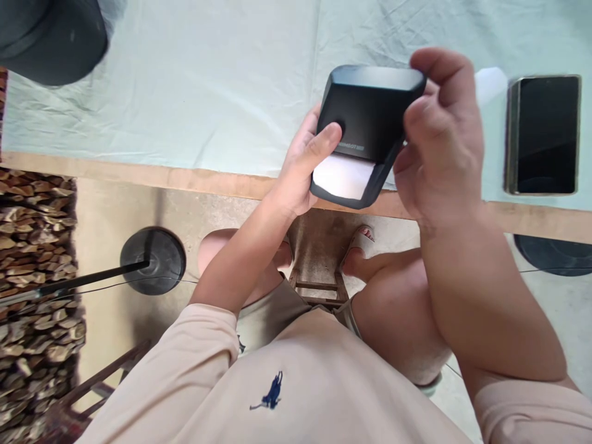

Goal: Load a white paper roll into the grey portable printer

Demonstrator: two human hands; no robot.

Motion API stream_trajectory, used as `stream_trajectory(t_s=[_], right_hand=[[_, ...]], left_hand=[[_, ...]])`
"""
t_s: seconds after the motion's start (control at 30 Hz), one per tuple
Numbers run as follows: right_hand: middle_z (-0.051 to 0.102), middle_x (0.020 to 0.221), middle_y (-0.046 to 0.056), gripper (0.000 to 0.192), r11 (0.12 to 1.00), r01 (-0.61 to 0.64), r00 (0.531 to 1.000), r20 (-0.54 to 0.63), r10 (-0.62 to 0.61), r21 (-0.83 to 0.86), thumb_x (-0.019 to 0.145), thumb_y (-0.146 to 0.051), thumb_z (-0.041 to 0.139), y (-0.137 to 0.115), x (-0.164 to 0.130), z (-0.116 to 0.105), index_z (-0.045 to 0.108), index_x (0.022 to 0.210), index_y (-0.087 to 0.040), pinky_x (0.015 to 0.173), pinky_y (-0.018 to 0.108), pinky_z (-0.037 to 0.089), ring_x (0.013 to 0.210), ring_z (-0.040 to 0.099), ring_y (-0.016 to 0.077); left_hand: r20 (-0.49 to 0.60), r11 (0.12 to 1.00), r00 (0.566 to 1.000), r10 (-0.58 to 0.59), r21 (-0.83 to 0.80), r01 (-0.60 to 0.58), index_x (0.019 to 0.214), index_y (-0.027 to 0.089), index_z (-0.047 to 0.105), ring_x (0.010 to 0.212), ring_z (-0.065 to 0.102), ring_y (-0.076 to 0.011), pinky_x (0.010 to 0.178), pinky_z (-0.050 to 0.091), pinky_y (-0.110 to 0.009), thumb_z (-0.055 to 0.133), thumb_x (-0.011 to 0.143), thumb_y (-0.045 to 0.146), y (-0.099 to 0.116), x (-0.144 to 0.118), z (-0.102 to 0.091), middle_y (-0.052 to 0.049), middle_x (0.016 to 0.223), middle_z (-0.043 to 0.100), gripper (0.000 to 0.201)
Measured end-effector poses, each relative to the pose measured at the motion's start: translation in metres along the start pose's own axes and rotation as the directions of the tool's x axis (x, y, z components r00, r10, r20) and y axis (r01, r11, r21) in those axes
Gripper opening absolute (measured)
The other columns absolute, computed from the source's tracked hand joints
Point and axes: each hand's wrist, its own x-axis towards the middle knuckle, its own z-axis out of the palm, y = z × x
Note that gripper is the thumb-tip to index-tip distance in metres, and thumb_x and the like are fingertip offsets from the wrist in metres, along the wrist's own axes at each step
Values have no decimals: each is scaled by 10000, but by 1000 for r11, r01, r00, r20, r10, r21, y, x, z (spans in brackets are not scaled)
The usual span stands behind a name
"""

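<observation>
While the person sits at the near table edge (pixel 185 179), the left hand (pixel 300 166) cups a small black printer (pixel 370 123) from below, thumb on its face. The right hand (pixel 439 142) pinches its far right corner. White paper (pixel 343 176) shows at its near end. Farther right lies a phone (pixel 546 134); far left, a dark cap (pixel 50 37).

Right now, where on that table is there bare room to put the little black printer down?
The widest free patch of cloth lies between the dark cap at far left and the black printer held in both hands. It is crowded on the right, where the smartphone lies beside the right hand.
</observation>
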Motion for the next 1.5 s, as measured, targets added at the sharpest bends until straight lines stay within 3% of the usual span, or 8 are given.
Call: stream_trajectory(t_s=[0.2, 0.4, 0.63, 0.77, 0.9, 1.13, 1.37, 1.5], right_hand=[[536, 1237, 4, 653, 978, -41, 983, 183, 3, 204, 791, -578, 614, -7, -1, 3, 236, 1259, -324, 841, 289, 568, 1030, 630, 105], [527, 1255, 11, 719, 962, -116, 974, 219, 60, 248, 737, -595, 659, -3, 1, 0, 232, 1260, -351, 846, 312, 571, 1018, 614, 126], [573, 1229, 10, 587, 996, -68, 993, 105, 61, 63, 871, -505, 552, 4, -1, 2, 257, 1351, -343, 859, 286, 569, 1046, 636, 117], [457, 1440, 13, 619, 998, 50, 999, 16, -50, 37, 855, -616, 545, 11, -1, -5, 342, 1381, -363, 993, 344, 556, 1292, 546, 176], [413, 1478, -19, 640, 990, 132, 982, 132, -138, 49, 857, -598, 554, 5, -2, -11, 305, 1423, -434, 1069, 357, 530, 1352, 502, 174], [193, 1625, -47, 751, 994, 108, 967, 233, -105, -4, 843, -503, 588, -11, -5, -16, 178, 1472, -487, 1096, 374, 529, 1487, 362, 193], [316, 1568, -29, 757, 996, 79, 982, 175, -70, -45, 796, -385, 651, -13, -6, -17, 248, 1432, -460, 986, 333, 576, 1378, 485, 193], [491, 1340, -9, 578, 989, 100, 990, -89, -111, -113, 792, -396, 659, -15, -4, -16, 426, 1319, -354, 782, 228, 526, 1205, 554, 144]], left_hand=[[-3, 997, 1000, -5, 71, 5, 968, 307, 625, 1247, 620, -253, 709, 546, -269, 636, 855, 332, 4, -2, 5, -14, 974, 723, 116], [-155, 993, 983, -103, 34, 110, 1101, 286, 655, 1278, 596, -262, 900, 547, -270, 672, 836, 311, 5, -4, 5, -14, 985, 760, 267], [17, 992, 993, -119, -28, 119, 1082, 220, 671, 1263, 617, -219, 987, 569, -308, 454, 958, 486, 4, 4, 3, -31, 1023, 733, 366], [-99, 995, 990, -99, -17, 98, 1056, 173, 660, 1258, 618, -184, 986, 566, -290, 356, 1000, 450, -1, 11, -3, -24, 932, 698, 414], [-165, 996, 982, -90, -14, 89, 1077, 168, 654, 1297, 586, -185, 997, 552, -276, 409, 989, 437, -2, 12, -4, -28, 939, 692, 374], [-292, 994, 951, -103, -65, 88, 998, 174, 612, 1303, 583, -186, 1008, 549, -268, 432, 951, 269, 4, 11, -5, -31, 994, 711, 209], [-282, 995, 954, -99, -27, 96, 829, 171, 602, 1394, 499, -257, 1028, 548, -289, 553, 889, 445, 2, 11, -3, -48, 892, 678, 284], [-137, 989, 980, -146, -33, 143, 992, 208, 663, 1416, 479, -259, 1043, 552, -350, 556, 887, 557, -1, 9, -2, -49, 977, 710, 380]])
